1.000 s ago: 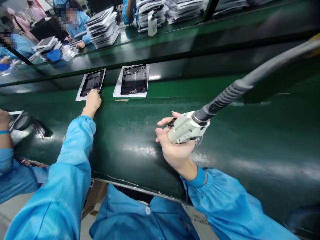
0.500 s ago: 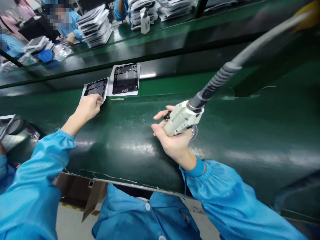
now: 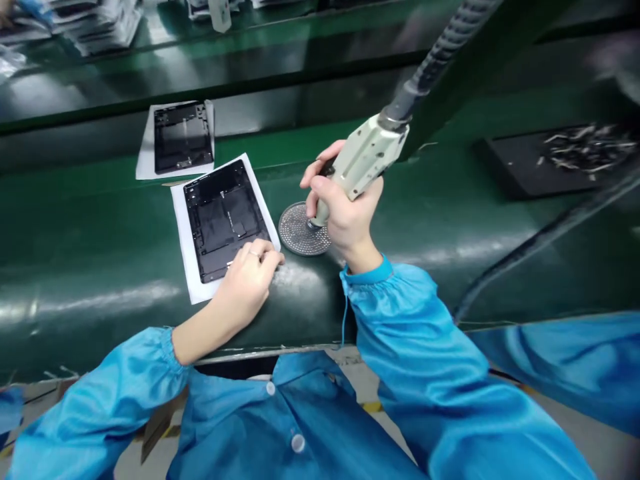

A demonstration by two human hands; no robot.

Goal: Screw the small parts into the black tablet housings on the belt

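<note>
My right hand [image 3: 347, 207] is wrapped round a pale handheld tool [image 3: 370, 155] with a ribbed dark hose at its top. The tool's lower end points down at a round perforated metal dish [image 3: 301, 230] on the green table. Left of the dish lies a black tablet-like housing [image 3: 227, 217] on a white sheet [image 3: 190, 267]. My left hand [image 3: 250, 277] rests at the housing's lower right corner, its fingers bent at the sheet's edge; what they grip, if anything, is hidden.
A second black housing [image 3: 183, 138] on white paper lies farther back. At the right is a dark tray [image 3: 525, 160] with many small parts. A black hose [image 3: 530, 247] crosses the right side. Stacks [image 3: 107, 23] stand on the raised shelf.
The nearer housing and its sheet have come right and toward me with my left hand. The tool now stands over the dish. The view has shifted right.
</note>
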